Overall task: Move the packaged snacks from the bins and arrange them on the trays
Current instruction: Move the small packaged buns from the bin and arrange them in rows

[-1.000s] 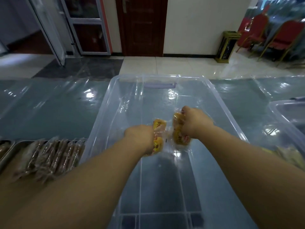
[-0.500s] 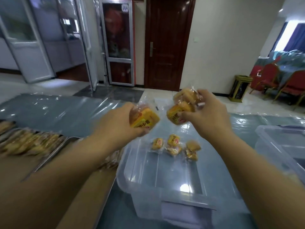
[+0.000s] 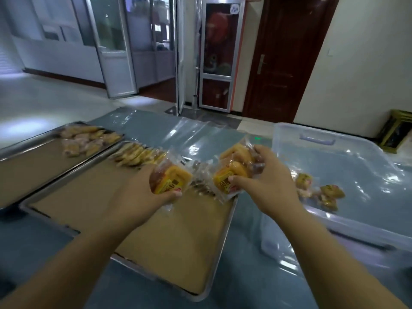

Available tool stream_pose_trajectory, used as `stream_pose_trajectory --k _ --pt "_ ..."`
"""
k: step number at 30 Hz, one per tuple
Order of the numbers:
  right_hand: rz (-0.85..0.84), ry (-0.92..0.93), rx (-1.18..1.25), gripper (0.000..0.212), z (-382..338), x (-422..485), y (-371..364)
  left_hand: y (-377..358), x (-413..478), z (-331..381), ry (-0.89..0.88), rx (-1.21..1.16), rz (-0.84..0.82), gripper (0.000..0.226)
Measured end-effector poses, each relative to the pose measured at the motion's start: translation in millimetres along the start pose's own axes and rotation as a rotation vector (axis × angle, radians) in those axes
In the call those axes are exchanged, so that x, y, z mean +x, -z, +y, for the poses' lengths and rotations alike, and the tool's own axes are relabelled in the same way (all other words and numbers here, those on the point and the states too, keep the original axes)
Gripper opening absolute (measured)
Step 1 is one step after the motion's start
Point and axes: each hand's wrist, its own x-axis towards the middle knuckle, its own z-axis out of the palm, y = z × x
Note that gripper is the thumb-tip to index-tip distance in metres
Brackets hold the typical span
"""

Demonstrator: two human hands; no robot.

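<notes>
- I see a grey-blue table (image 3: 55,253) under plastic sheeting (image 3: 189,134) (wrinkled, glary).
- On its left, a near tray (image 3: 219,259) lies just beside a far tray (image 3: 44,136).
- A clear bin (image 3: 367,230) sits on its right.

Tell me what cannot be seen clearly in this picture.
Head view:
- Print on the packs in left hand and right hand: motion blur.
- Number of packs in right hand: fingers cover them.
- Far tray: cut by left edge.
- Clear bin: cut by right edge.

Left picture edge cuts the far tray (image 3: 33,161), right edge the clear bin (image 3: 334,139). Print on the snack packets (image 3: 170,179) in the left hand (image 3: 138,197) and right hand (image 3: 267,186) is blurred; they hide part of the row (image 3: 136,156) at the far edge of the near tray (image 3: 156,241)
</notes>
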Motion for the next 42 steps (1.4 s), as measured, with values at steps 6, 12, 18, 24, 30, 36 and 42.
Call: stream_pose_trajectory --k 6,12,18,24,30,36,42 --pt "-0.018 -0.104 0.040 0.070 -46.7 -27.1 -118.1 89.1 -30.3 -89.8 0.139 -0.033 0.024 0.056" --pt "-0.097 -0.139 0.081 0.062 -90.8 -33.8 -216.4 165.8 -44.6 -163.8 0.178 -0.063 0.056 0.044" --pt "-0.168 -0.134 0.142 0.056 -114.7 -19.8 -290.5 222.2 -27.4 -216.1 0.217 -0.026 0.110 0.042" --pt "-0.165 -0.147 0.186 0.058 -117.2 19.4 -365.9 273.6 21.6 -272.0 0.287 0.038 0.096 0.045" --pt "-0.191 -0.206 0.240 0.054 -116.6 76.2 -444.8 312.7 101.0 -325.3 0.340 0.044 0.075 0.040" --pt "-0.276 -0.239 0.185 0.057 -128.2 124.0 -511.8 343.1 156.6 -382.8 0.377 -0.035 0.028 0.036" --pt "-0.345 -0.248 0.085 0.059 -151.2 166.2 -579.0 375.2 214.8 -448.0 0.404 -0.111 -0.014 0.036"
